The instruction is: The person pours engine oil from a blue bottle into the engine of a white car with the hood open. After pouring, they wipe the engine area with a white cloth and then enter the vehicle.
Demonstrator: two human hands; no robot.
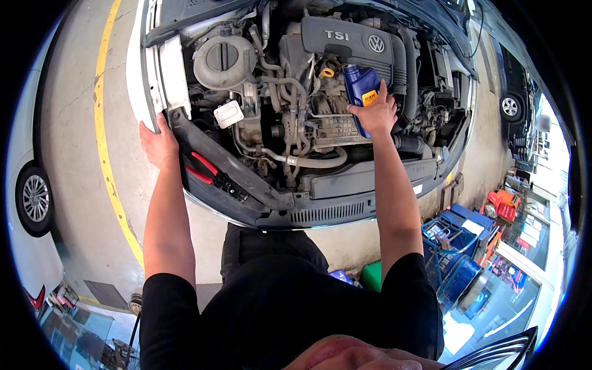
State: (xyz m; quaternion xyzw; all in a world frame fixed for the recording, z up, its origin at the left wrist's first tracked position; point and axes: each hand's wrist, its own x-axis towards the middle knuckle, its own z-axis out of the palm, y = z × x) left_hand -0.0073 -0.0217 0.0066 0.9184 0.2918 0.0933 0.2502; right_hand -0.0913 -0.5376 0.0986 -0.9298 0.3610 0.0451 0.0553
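My right hand [376,115] is wrapped round a blue plastic oil bottle [362,83] with an orange-yellow label. The bottle is above the engine, beside the dark plastic engine cover [314,37], its narrower end pointing away from me. Left of that end sits a yellow loop-shaped handle [327,73]. Whether the bottle touches the engine, I cannot tell. At the car's left edge, my left hand [159,143] rests on the white fender [148,92], thumb and fingers apart, holding nothing. Pliers with red handles [200,168] lie on the front trim near that wrist.
A round coolant tank [223,60] stands at the engine bay's left, with a small white box-like part [229,115] near it. A white car [31,203] is parked at far left, past a yellow floor line [102,123]. A blue drum [459,277] and red-orange equipment [504,205] stand at right.
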